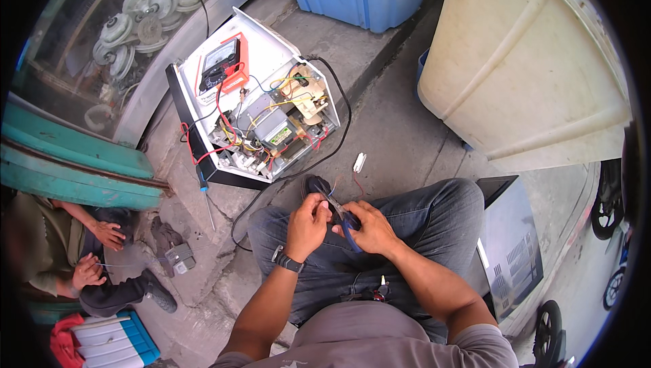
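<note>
1. your right hand [371, 227] is gripping the blue-handled pliers [336, 206] above your lap [322, 283]; whether their jaws are closing on anything, i cannot tell;
2. your left hand [308, 227] is pinching its fingers shut just beside the pliers' tip; anything they are holding is too small to tell;
3. the pliers are probably feeling stiff, weighty, hardly fragile; low on the handles is likely offering your surest hold

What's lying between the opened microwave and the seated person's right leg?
A black cord beside the microwave, then a small white piece and a thin red wire nearer the right leg, all in the head view.
</note>
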### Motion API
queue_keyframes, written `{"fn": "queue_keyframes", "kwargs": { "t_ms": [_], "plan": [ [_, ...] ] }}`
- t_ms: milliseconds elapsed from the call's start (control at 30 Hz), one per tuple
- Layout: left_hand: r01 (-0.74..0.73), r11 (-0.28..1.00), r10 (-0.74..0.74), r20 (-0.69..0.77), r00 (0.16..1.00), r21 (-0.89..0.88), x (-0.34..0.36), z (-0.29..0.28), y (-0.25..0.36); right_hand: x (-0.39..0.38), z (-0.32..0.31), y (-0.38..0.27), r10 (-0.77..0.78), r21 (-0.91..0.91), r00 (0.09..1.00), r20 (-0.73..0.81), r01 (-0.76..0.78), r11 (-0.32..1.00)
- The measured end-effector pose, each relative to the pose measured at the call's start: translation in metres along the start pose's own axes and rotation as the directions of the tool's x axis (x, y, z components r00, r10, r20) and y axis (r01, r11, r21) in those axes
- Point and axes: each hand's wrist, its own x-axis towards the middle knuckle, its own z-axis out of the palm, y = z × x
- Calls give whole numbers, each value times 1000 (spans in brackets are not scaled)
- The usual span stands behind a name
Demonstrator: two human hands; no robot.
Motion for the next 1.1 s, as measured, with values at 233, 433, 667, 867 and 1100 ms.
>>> {"fn": "queue_keyframes", "kwargs": {
  "t_ms": [233,433,667,867,1100],
  "plan": [
    [-242,881,195,153,969,408,-8,-11,5,-1,-5,-2,-75,-12,997,-9,75,997],
    [-252,906,217,139,966,339,-13,-11,0,-6,-4,-3,-133,-28,991,27,134,991],
    [-265,925,222,180,958,271,-11,-16,-16,-12,1,-6,-108,-86,994,11,108,990],
    [-281,946,261,137,956,163,-13,-16,-28,-18,10,-10,-74,-69,997,-9,73,995],
    [-308,928,292,104,951,211,-17,-15,-32,-20,16,-4,-56,-39,998,12,56,998]
  ]
}}
